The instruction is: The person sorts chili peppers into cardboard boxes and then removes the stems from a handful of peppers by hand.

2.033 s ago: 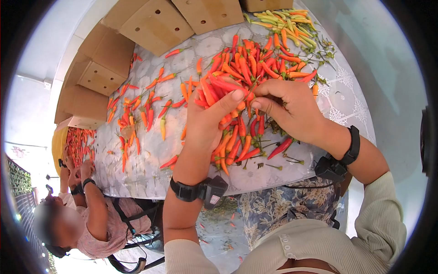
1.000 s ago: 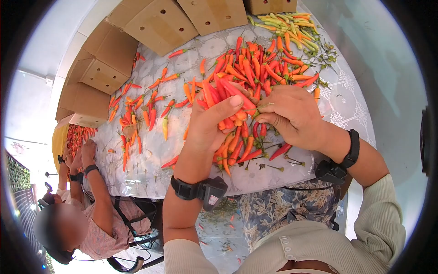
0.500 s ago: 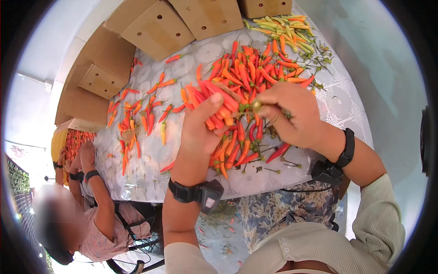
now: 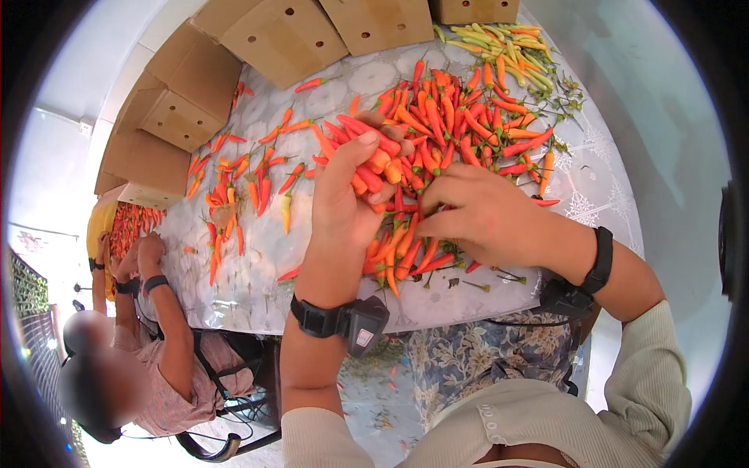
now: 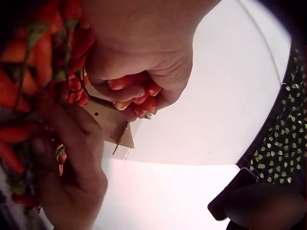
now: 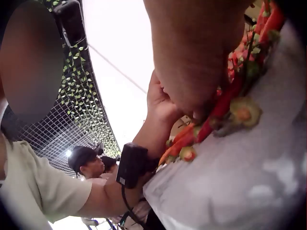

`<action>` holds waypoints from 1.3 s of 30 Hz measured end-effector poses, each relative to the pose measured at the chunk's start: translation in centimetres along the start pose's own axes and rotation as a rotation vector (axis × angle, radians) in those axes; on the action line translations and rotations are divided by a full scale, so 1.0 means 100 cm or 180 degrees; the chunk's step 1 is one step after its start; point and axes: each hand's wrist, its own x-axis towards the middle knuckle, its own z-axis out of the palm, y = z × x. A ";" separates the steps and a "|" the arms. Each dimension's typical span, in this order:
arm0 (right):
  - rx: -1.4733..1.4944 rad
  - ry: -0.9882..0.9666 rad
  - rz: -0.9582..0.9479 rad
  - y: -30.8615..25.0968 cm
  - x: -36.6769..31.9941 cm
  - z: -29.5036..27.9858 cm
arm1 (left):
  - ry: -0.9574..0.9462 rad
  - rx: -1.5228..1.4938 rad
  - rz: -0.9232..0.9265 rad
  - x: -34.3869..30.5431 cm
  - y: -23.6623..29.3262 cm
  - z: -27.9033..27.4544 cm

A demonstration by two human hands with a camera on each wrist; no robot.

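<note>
My left hand [image 4: 342, 210] grips a bunch of red and orange chili peppers [image 4: 378, 161], held above the table, thumb across the top. In the left wrist view, stemless ends of these chilies [image 5: 145, 106] poke out of the curled fingers. Lower and to the right, my right hand [image 4: 488, 218] reaches down into the near side of a large heap of red chilies [image 4: 437, 113], fingers bent among them. Chilies near its fingertips [image 4: 406, 249] lie partly under the hand. I cannot tell whether its fingers pinch one.
Cardboard boxes [image 4: 285, 39] line the far edge. Yellow-green chilies [image 4: 511, 51] lie at the back right beside plucked green stems [image 4: 566, 97]. Scattered chilies [image 4: 226, 195] spread left on the patterned tablecloth [image 4: 257, 261]. Another person's hands [image 4: 144, 253] work by a red chili pile [image 4: 133, 222].
My right hand pulled a green stem off at the bunch, then dropped toward the heap; the stem no longer shows in it. My left hand still holds the bunch, now turned slightly.
</note>
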 end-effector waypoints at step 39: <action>0.2622 0.1819 0.2205 -0.004 0.004 -0.006 | 0.0135 0.0952 -0.0238 -0.005 -0.013 0.016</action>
